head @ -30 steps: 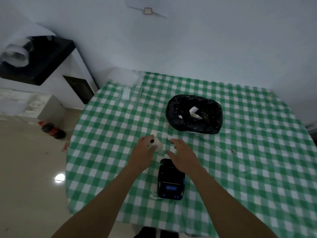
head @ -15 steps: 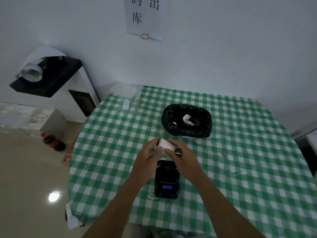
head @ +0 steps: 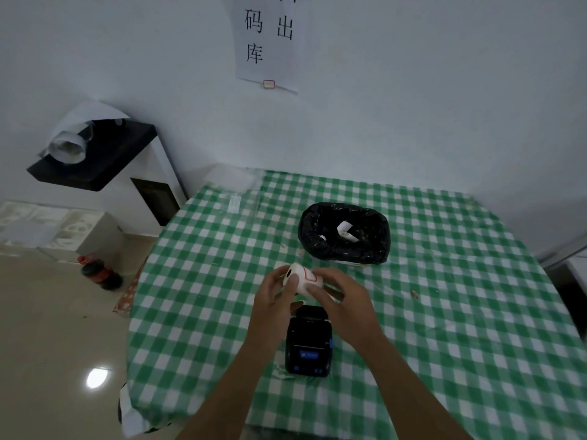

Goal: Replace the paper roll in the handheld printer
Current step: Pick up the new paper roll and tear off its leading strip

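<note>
A white paper roll [head: 301, 278] with red-outlined labels is held above the table between both hands. My left hand [head: 272, 301] grips its left end, where the dark core hole shows. My right hand [head: 341, 304] holds its right side with thumb and fingers. Just below the hands, a black handheld printer [head: 308, 344] with blue buttons lies flat on the green checked tablecloth [head: 206, 296]; its far end, with the lid, is partly hidden by my hands.
A bin lined with a black bag [head: 344, 233], paper scraps inside, stands behind the hands. A clear plastic sheet [head: 241, 192] lies at the table's far left corner. A small scrap [head: 414, 293] lies to the right. On the floor at left stands a dark bottle [head: 100, 274].
My hands came together on the roll and lifted it off the table above the printer. The camera tilted up, showing more wall.
</note>
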